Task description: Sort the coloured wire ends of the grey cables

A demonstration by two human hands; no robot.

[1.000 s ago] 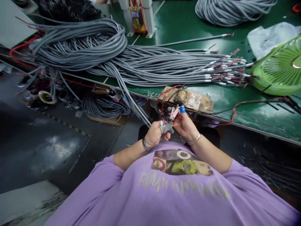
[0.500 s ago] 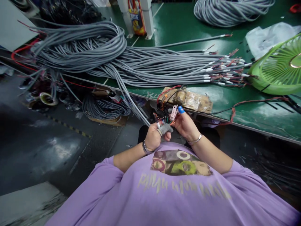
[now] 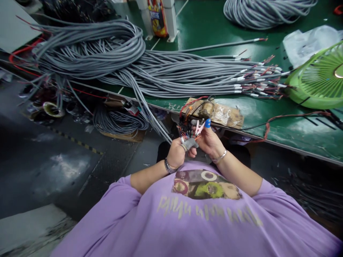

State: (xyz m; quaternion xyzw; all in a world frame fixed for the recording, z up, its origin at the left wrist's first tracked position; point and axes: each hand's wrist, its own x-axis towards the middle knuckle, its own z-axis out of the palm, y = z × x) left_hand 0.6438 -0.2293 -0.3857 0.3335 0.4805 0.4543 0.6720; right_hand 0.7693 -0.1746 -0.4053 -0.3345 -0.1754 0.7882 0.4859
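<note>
Low in front of my chest, my left hand [image 3: 177, 152] is closed around the ends of a few grey cables [image 3: 158, 125] that run down over the table edge. Thin coloured wires [image 3: 187, 135] fan out above its thumb, which wears a grey finger cover [image 3: 189, 144]. Close beside it, my right hand [image 3: 210, 142] pinches a small pink clothes peg [image 3: 199, 127] near those wires. A blue cover [image 3: 207, 123] wraps my right thumb. The peg's legs look spread in a V; whether its jaws touch a wire I cannot tell.
A bundle of grey cables [image 3: 182, 80] with stripped ends lies along the green table [image 3: 203, 26]. A wooden block [image 3: 227, 117] with wiring sits at the near edge. A green fan [image 3: 318, 80] stands right, and another cable coil [image 3: 120, 121] lies below the table.
The pink peg has turned in my right hand and now shows its two legs apart. Both hands stay close together, with my left still around the cables. The view has shifted slightly.
</note>
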